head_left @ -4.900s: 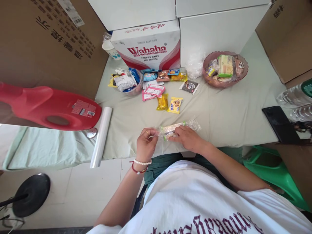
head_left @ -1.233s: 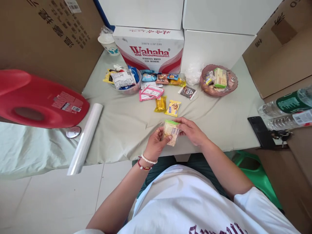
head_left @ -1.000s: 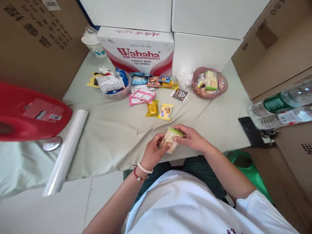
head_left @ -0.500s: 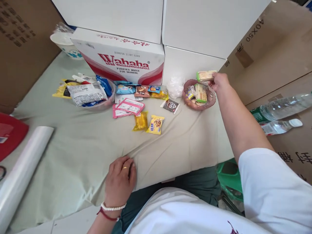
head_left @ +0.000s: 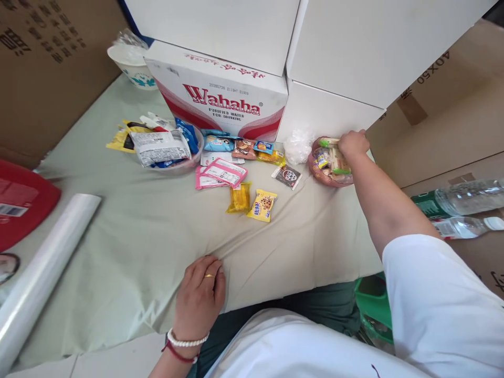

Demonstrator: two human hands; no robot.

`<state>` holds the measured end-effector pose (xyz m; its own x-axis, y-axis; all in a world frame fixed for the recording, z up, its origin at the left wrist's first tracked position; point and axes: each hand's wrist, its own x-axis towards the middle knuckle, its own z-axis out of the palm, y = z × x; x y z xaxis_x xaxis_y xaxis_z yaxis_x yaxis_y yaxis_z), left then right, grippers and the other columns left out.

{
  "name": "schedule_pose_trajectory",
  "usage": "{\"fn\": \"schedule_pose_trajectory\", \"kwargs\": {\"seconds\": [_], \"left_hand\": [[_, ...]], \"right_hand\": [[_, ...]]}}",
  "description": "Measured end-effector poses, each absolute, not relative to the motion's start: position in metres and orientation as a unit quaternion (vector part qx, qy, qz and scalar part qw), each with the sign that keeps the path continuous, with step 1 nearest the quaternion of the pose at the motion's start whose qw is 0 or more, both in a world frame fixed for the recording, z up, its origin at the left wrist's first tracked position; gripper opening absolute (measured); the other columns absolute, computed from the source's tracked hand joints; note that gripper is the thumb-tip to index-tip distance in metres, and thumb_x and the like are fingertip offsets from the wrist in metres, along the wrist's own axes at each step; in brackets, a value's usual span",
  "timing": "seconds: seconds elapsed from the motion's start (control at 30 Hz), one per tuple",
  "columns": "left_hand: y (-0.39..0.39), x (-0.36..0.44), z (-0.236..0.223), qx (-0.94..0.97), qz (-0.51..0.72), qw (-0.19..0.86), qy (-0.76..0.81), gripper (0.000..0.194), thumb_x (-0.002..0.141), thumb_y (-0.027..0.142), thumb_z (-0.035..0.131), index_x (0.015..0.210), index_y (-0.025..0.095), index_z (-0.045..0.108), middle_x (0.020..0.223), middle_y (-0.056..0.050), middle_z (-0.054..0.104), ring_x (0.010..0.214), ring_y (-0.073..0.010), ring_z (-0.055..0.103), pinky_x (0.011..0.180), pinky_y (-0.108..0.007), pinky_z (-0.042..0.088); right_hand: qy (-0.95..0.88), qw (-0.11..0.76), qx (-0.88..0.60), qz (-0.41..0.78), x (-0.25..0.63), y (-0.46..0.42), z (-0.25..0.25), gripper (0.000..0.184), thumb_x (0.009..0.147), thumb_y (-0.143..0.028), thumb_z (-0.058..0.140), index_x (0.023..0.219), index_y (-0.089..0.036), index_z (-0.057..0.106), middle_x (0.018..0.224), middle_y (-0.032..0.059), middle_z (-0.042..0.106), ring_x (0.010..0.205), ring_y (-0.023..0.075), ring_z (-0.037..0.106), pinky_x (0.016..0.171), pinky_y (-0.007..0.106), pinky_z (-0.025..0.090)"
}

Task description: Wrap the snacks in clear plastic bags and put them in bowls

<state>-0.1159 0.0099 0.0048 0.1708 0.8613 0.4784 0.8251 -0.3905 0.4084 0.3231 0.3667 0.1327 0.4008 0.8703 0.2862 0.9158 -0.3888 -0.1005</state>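
My right hand (head_left: 354, 145) is at the back right rim of a pink bowl (head_left: 334, 181). Its fingers are closed on the end of a small biscuit packet (head_left: 328, 142) with a green edge, which lies over the bowl's contents; the fingertips are partly hidden. Inside the bowl are other wrapped snacks, among them another biscuit packet (head_left: 339, 161). My left hand (head_left: 200, 291) rests palm down on the cloth near the table's front edge, fingers stretched out and holding nothing. A yellow cookie packet (head_left: 262, 205) and a yellow wrapped snack (head_left: 239, 198) lie beyond it.
A second bowl (head_left: 199, 152), heaped with snack packs, stands left of several loose packets. Behind are a Wahaha carton (head_left: 220, 100), white boxes (head_left: 331, 100) and a crumpled clear bag (head_left: 298, 147). A plastic roll (head_left: 51, 268) lies at left; bottles (head_left: 468, 199) are at right.
My right hand has lowered the biscuit packet from above the pink bowl's back rim into it. My left hand stays on the cloth. The view has shifted a little left.
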Motion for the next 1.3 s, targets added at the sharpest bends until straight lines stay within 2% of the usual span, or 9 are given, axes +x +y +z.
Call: {"fn": "schedule_pose_trajectory", "kwargs": {"seconds": [0.13, 0.37, 0.53, 0.67, 0.87, 0.93, 1.07, 1.23, 1.3], "left_hand": [[0.009, -0.116, 0.005, 0.765, 0.333, 0.027, 0.551, 0.018, 0.091, 0.012, 0.059, 0.107, 0.021, 0.064, 0.105, -0.011, 0.070, 0.104, -0.0280, 0.065, 0.093, -0.044, 0.054], [0.010, -0.114, 0.006, 0.763, 0.337, 0.012, 0.552, 0.016, 0.093, 0.015, 0.057, 0.105, 0.022, 0.064, 0.103, -0.010, 0.070, 0.102, -0.0274, 0.065, 0.091, -0.043, 0.054], [0.008, -0.113, 0.007, 0.758, 0.351, 0.023, 0.550, 0.015, 0.093, 0.013, 0.057, 0.104, 0.021, 0.065, 0.103, -0.010, 0.071, 0.101, -0.0262, 0.064, 0.091, -0.041, 0.054], [0.002, -0.117, 0.005, 0.724, 0.396, 0.039, 0.563, 0.012, 0.095, 0.018, 0.059, 0.103, 0.022, 0.066, 0.099, -0.008, 0.071, 0.097, -0.0241, 0.065, 0.089, -0.040, 0.054], [0.000, -0.093, 0.019, 0.557, 0.499, 0.250, 0.615, 0.019, 0.102, 0.037, 0.054, 0.110, 0.022, 0.062, 0.101, -0.006, 0.067, 0.089, -0.0180, 0.067, 0.079, -0.033, 0.055], [0.004, -0.071, 0.032, 0.530, 0.535, 0.336, 0.566, 0.021, 0.103, 0.042, 0.052, 0.108, 0.022, 0.059, 0.104, -0.006, 0.064, 0.090, -0.0173, 0.067, 0.075, -0.031, 0.056], [0.015, -0.021, 0.057, 0.606, 0.514, 0.322, 0.515, 0.020, 0.099, 0.038, 0.060, 0.087, 0.023, 0.056, 0.089, -0.002, 0.058, 0.079, -0.0143, 0.058, 0.069, -0.028, 0.051], [0.027, 0.013, 0.047, 0.617, 0.444, 0.354, 0.544, 0.045, 0.074, 0.036, 0.085, 0.109, 0.021, 0.061, 0.101, -0.005, 0.059, 0.081, -0.0165, 0.059, 0.066, -0.030, 0.052], [0.031, 0.012, 0.038, 0.615, 0.427, 0.374, 0.547, 0.039, 0.074, 0.029, 0.082, 0.108, 0.021, 0.065, 0.102, -0.005, 0.063, 0.085, -0.0181, 0.062, 0.074, -0.033, 0.054]], "right_hand": [[-0.621, 0.149, -0.757, -0.141, 0.290, 0.359, 0.140, 0.038, 0.108, -0.029, 0.034, 0.122, -0.011, 0.065, 0.131, 0.0213, 0.057, 0.114, 0.0298, 0.061, 0.099, 0.046, 0.046], [-0.803, 0.080, -0.590, -0.024, 0.231, 0.359, 0.133, 0.023, 0.098, -0.025, 0.054, 0.113, -0.016, 0.069, 0.134, 0.0166, 0.061, 0.128, 0.0325, 0.049, 0.104, 0.046, 0.044], [-0.704, 0.333, -0.626, 0.029, 0.223, 0.344, 0.150, 0.015, 0.099, -0.023, 0.051, 0.102, -0.019, 0.066, 0.112, 0.0100, 0.068, 0.108, 0.0216, 0.061, 0.101, 0.036, 0.045], [-0.547, 0.529, -0.589, 0.273, 0.214, 0.277, 0.159, 0.011, 0.094, -0.032, 0.059, 0.089, -0.023, 0.054, 0.075, -0.0030, 0.057, 0.058, 0.0101, 0.048, 0.059, 0.024, 0.042], [-0.332, 0.493, -0.515, 0.617, 0.193, 0.130, 0.111, 0.037, 0.069, -0.042, 0.079, 0.089, -0.025, 0.053, 0.059, -0.0088, 0.046, 0.043, 0.0067, 0.027, 0.041, 0.019, 0.013], [-0.291, 0.495, -0.547, 0.609, 0.184, 0.091, 0.086, 0.038, 0.068, -0.045, 0.080, 0.086, -0.025, 0.054, 0.057, -0.0089, 0.044, 0.044, 0.0072, 0.026, 0.041, 0.020, 0.013], [-0.317, 0.510, -0.619, 0.506, 0.165, 0.041, 0.053, 0.033, 0.077, -0.054, 0.074, 0.084, -0.025, 0.060, 0.060, -0.0062, 0.045, 0.049, 0.0109, 0.033, 0.044, 0.024, 0.024], [-0.324, 0.511, -0.582, 0.544, 0.156, 0.022, 0.056, 0.033, 0.079, -0.056, 0.075, 0.086, -0.026, 0.064, 0.065, -0.0046, 0.049, 0.052, 0.0115, 0.033, 0.046, 0.026, 0.026], [-0.306, 0.510, -0.563, 0.575, 0.159, 0.024, 0.063, 0.035, 0.075, -0.055, 0.079, 0.084, -0.025, 0.064, 0.065, -0.0051, 0.049, 0.050, 0.0098, 0.030, 0.045, 0.025, 0.023]]}}
